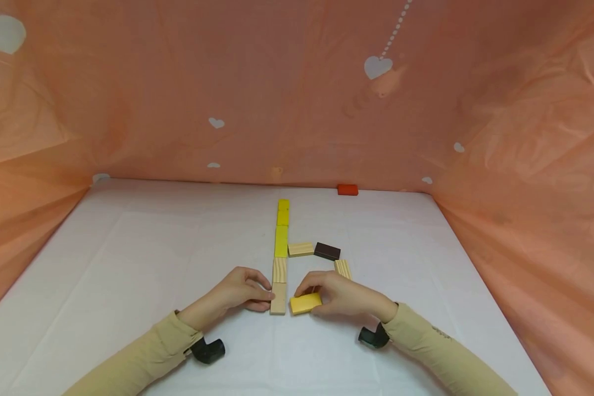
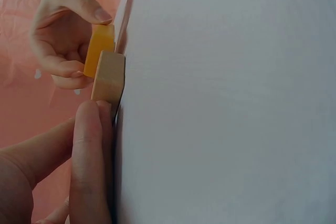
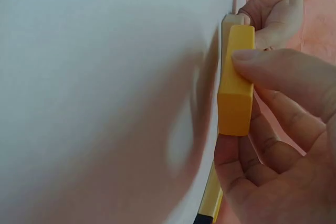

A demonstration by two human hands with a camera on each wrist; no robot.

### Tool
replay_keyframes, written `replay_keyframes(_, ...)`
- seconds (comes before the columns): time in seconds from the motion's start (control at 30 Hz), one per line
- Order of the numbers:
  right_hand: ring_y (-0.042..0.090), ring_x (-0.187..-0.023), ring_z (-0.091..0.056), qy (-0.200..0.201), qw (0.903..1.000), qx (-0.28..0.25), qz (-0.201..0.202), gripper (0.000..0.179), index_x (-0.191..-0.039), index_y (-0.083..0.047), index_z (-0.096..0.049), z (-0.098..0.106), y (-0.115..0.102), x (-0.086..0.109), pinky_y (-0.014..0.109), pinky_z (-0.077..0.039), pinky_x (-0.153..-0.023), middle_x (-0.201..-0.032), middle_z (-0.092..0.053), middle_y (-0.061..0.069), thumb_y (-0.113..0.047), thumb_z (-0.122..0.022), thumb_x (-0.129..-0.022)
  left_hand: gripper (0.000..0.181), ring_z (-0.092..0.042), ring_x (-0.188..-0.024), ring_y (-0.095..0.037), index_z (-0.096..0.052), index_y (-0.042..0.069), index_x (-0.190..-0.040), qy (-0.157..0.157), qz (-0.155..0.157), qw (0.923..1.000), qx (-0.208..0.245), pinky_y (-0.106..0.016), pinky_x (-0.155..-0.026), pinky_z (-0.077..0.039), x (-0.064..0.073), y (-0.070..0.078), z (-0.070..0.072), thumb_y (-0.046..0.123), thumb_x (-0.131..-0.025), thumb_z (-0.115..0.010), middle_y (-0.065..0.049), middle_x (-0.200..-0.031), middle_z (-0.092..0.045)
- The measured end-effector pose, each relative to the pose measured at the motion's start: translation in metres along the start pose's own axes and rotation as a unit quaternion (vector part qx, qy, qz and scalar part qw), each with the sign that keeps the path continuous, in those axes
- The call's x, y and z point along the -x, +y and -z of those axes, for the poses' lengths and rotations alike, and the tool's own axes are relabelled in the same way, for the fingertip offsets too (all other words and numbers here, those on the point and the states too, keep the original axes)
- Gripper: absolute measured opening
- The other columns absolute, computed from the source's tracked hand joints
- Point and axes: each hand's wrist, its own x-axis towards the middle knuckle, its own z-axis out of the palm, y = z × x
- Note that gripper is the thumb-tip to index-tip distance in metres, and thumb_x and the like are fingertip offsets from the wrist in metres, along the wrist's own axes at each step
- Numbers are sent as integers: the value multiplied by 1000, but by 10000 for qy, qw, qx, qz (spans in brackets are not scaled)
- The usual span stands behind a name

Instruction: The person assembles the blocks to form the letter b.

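Observation:
My right hand (image 1: 344, 294) pinches a yellow wooden block (image 1: 305, 303) between thumb and fingers. Just right of the column's near end, the block is seen in the right wrist view with the thumb on one long edge and fingertips at the other. My left hand (image 1: 245, 291) touches the left side of a plain wooden block (image 1: 279, 300), the nearest in a straight column. In the left wrist view a nearly straight finger (image 2: 86, 140) meets this block. Farther up the column lie a striped-grain block (image 1: 279, 270) and bright yellow blocks (image 1: 281, 241).
Right of the column, a light wooden block (image 1: 301, 249), a dark brown block (image 1: 327, 251) and another light block (image 1: 342, 268) form a bend. A red block (image 1: 347, 190) lies at the table's (image 1: 128, 264) back edge. Pink heart-print cloth (image 1: 297, 99) surrounds the table.

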Motion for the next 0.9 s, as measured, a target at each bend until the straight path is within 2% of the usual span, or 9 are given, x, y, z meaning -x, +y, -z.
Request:
replay_keyframes(0.13, 8, -99, -56, -74, 10000, -19, -22, 36, -113, -15, -65, -3, 1, -2, 24, -49, -92, -110, -61, -7, 0, -73, -81, 25, -67, -65, -17, -58, -7, -100, 22, 59, 10000, -31, -29, -64, -60, -1, 0, 0, 1, -82, -74, -17, -79, -70)
replay_keyframes(0.37, 7, -101, -55, -156, 9998, -35, -133, 36, -113, -17, -65, -6, 2, -4, 24, -47, -94, -111, -60, -10, -1, -72, -82, 24, -68, -65, -17, -59, -8, -99, -33, -35, 10000, 0, -29, -65, -60, 1, 0, 1, 1, -83, -73, -19, -80, -70)
replay_keyframes(0.63, 6, -103, -54, -121, 9999, 56, 33, 36, -113, -16, -65, -9, 3, -5, 23, -46, -95, -111, -59, -10, 1, -71, -82, 24, -68, -65, -17, -58, -8, -100, -71, -34, 10000, 42, -29, -66, -60, 2, 1, 1, 1, -83, -72, -19, -80, -70)
replay_keyframes(0.9, 5, -104, -54, -84, 9999, 96, 5, 36, -114, -15, -65, -11, 3, -5, 23, -46, -96, -111, -59, -9, -1, -72, -82, 24, -68, -64, -17, -58, -9, -101, -65, -2, 9999, 102, -30, -67, -60, 2, 1, 0, 1, -84, -71, -19, -81, -70)
